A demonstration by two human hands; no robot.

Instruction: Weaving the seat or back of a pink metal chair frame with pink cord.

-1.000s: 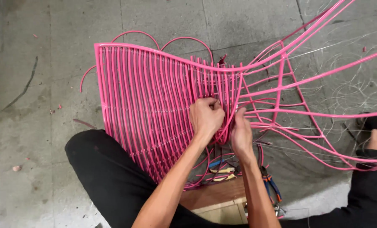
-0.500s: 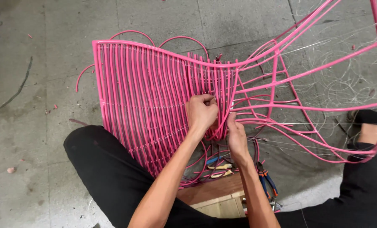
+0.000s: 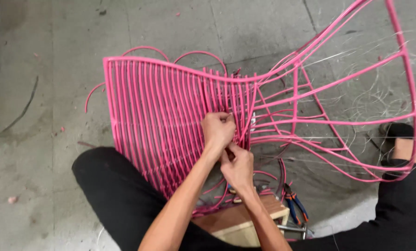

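Your left hand (image 3: 218,130) is clenched around the pink plastic cords of the curved pink wire chair frame (image 3: 180,111), pressed against the woven panel at its unfinished edge. Your right hand (image 3: 238,166) sits just below it, touching it, fingers pinching a loose pink cord end. The frame rests across your black-trousered legs, spreading away from both hands. Below your right wrist stands a small wooden stool (image 3: 245,223), with orange-and-blue-handled pliers (image 3: 294,204) just beside it.
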